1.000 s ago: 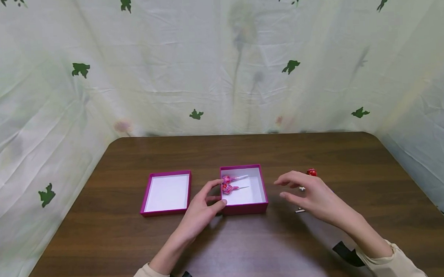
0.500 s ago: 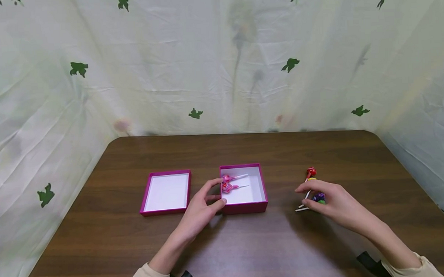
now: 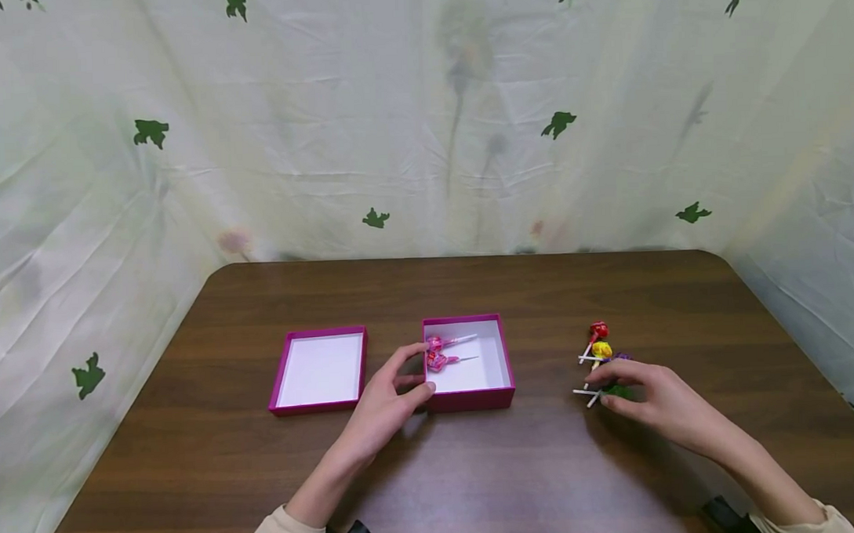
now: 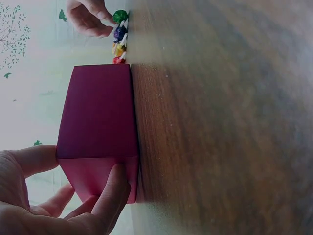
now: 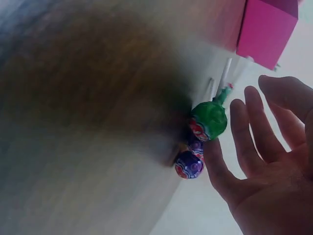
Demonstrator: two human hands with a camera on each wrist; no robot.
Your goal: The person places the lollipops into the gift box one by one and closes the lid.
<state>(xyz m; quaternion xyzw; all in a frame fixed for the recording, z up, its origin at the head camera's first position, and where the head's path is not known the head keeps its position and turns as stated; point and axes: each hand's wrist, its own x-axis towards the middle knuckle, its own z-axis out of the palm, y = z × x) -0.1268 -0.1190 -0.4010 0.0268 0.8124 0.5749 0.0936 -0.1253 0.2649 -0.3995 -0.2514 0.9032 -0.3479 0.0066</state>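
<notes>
My left hand (image 3: 391, 393) rests against the left side of a magenta box (image 3: 470, 402), thumb at its near corner and another fingertip at the rim. In the left wrist view, the fingers (image 4: 115, 188) lie along the box's end wall. Inside the box are two pink-wrapped lollipops (image 3: 437, 362). On the right, my right hand (image 3: 654, 400) is over a green lollipop (image 3: 620, 390), its fingers parted around it. Beyond lie a purple lollipop (image 5: 189, 164), a yellow lollipop (image 3: 602, 350) and a red lollipop (image 3: 599, 329), with white sticks pointing mostly left and nearward.
The matching magenta lid (image 3: 281, 377), white inside, lies upturned left of the box. Everything stands on a brown wooden table (image 3: 477, 484). A pale curtain (image 3: 423, 141) with green leaf prints hangs behind and at both sides.
My right hand has moved right and nearer the person, down to the lollipops. The purple lollipop has shifted away from the person, and more sticks show. My left hand and the box stay put.
</notes>
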